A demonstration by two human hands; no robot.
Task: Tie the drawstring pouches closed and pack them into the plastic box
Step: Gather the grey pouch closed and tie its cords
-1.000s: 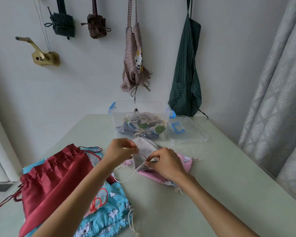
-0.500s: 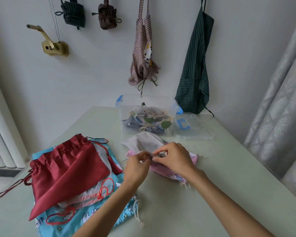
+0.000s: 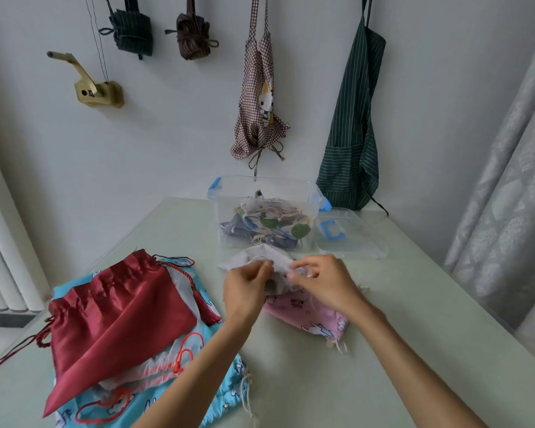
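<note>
Tying the grey pouch (image 3: 260, 257), the left hand (image 3: 247, 288) and right hand (image 3: 325, 282) pinch its string; some pouches fill the plastic box (image 3: 229, 211), but the red pouch (image 3: 112, 310) and others wait.

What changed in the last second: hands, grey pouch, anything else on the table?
The left hand, apart from the right hand a second ago with cord slack between them, closed in; both now pinch the grey pouch at its mouth, and the loop is no longer seen. Pink pouch, red pouch and box stayed put.
</note>
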